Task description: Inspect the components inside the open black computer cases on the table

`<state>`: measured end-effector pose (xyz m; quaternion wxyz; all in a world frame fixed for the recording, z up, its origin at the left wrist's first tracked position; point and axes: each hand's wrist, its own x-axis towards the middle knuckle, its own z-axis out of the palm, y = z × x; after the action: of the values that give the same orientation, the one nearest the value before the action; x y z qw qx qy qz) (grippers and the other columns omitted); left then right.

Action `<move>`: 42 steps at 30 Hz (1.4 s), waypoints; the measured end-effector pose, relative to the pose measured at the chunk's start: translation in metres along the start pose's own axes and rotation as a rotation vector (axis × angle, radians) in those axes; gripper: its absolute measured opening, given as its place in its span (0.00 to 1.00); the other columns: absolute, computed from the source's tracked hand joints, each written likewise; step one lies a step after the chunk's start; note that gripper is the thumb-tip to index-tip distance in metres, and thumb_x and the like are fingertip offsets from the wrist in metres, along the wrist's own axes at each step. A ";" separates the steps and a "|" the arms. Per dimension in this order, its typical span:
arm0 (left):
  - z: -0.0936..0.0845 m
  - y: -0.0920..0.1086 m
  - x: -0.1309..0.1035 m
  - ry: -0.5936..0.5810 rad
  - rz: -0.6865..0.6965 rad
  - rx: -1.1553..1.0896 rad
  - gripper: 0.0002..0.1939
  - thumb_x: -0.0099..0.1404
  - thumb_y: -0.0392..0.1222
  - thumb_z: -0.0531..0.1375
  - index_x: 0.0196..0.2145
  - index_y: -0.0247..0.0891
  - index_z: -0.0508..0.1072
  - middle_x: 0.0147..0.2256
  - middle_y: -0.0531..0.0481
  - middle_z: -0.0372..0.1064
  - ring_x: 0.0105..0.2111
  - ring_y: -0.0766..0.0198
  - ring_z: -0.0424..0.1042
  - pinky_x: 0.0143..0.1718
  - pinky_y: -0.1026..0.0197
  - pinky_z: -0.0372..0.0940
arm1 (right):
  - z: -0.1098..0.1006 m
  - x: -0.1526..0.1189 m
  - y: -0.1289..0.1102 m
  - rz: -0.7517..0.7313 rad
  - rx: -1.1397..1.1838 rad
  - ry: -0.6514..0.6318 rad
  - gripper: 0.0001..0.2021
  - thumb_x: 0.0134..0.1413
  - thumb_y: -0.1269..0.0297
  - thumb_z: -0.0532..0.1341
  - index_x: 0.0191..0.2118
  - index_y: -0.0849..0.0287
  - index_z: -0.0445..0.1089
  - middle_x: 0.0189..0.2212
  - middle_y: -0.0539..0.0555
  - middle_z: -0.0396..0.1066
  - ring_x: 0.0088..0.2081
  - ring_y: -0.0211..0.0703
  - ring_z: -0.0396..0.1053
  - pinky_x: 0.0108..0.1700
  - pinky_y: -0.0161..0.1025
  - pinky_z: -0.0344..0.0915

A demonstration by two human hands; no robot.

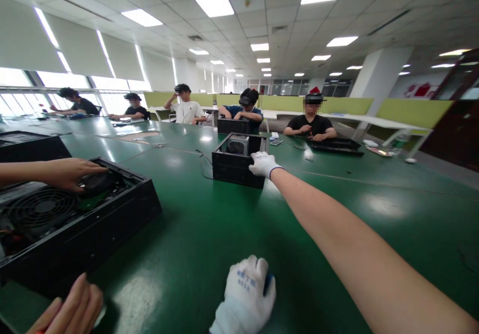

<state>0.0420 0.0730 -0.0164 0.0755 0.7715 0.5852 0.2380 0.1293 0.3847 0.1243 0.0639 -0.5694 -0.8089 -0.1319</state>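
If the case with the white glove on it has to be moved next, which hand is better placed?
Probably the right hand: it is touching the right side of the case; the left hand is well short of it.

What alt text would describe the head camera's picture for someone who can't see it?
A gloved right hand touches an open black computer case on a green table, the gloved left hand nearer the camera. At left, a co-worker's bare hand is over another open case; five people sit beyond.
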 end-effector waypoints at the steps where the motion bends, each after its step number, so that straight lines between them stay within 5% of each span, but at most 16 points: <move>1: 0.001 0.000 0.001 -0.016 -0.015 0.009 0.07 0.66 0.47 0.55 0.40 0.52 0.72 0.36 0.45 0.72 0.37 0.50 0.76 0.39 0.47 0.72 | -0.003 -0.005 -0.001 -0.005 -0.005 0.007 0.20 0.63 0.55 0.61 0.56 0.60 0.68 0.54 0.60 0.68 0.52 0.51 0.69 0.53 0.54 0.68; 8: 0.000 0.001 0.004 -0.057 -0.072 0.039 0.11 0.67 0.47 0.54 0.41 0.41 0.72 0.39 0.45 0.73 0.39 0.54 0.74 0.42 0.54 0.67 | -0.018 -0.090 -0.008 -0.062 -0.001 0.108 0.22 0.60 0.54 0.55 0.52 0.65 0.70 0.50 0.68 0.70 0.53 0.60 0.63 0.57 0.53 0.54; 18: -0.016 0.006 -0.013 0.143 0.038 0.011 0.07 0.68 0.44 0.56 0.39 0.40 0.70 0.35 0.48 0.72 0.35 0.59 0.73 0.38 0.57 0.66 | -0.060 -0.252 0.012 -0.183 0.022 0.192 0.19 0.62 0.52 0.54 0.45 0.63 0.72 0.41 0.64 0.71 0.47 0.56 0.64 0.58 0.50 0.53; 30: -0.103 0.054 -0.043 0.456 0.271 -0.014 0.10 0.67 0.45 0.61 0.45 0.40 0.71 0.32 0.49 0.70 0.30 0.60 0.70 0.33 0.57 0.65 | -0.096 -0.389 0.041 -0.340 0.215 0.267 0.11 0.62 0.58 0.57 0.36 0.61 0.70 0.34 0.58 0.70 0.41 0.50 0.65 0.55 0.52 0.60; 35: -0.127 0.071 -0.040 0.357 0.368 0.141 0.09 0.68 0.48 0.60 0.37 0.40 0.73 0.31 0.49 0.70 0.30 0.59 0.71 0.33 0.57 0.63 | -0.110 -0.433 0.045 -0.349 0.280 0.226 0.10 0.62 0.59 0.57 0.35 0.59 0.70 0.33 0.56 0.69 0.39 0.48 0.65 0.55 0.53 0.60; 42: -0.136 0.103 -0.059 0.089 0.536 0.234 0.16 0.71 0.47 0.55 0.25 0.41 0.65 0.26 0.52 0.66 0.26 0.62 0.67 0.29 0.57 0.56 | -0.124 -0.482 0.051 -0.354 0.365 0.219 0.06 0.59 0.62 0.60 0.33 0.57 0.68 0.31 0.54 0.68 0.37 0.47 0.64 0.49 0.50 0.62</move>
<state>0.0574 -0.0354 0.1265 -0.1056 0.8908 0.3867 0.2141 0.3374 -0.0705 0.1277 0.2284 -0.3807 -0.8944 -0.0537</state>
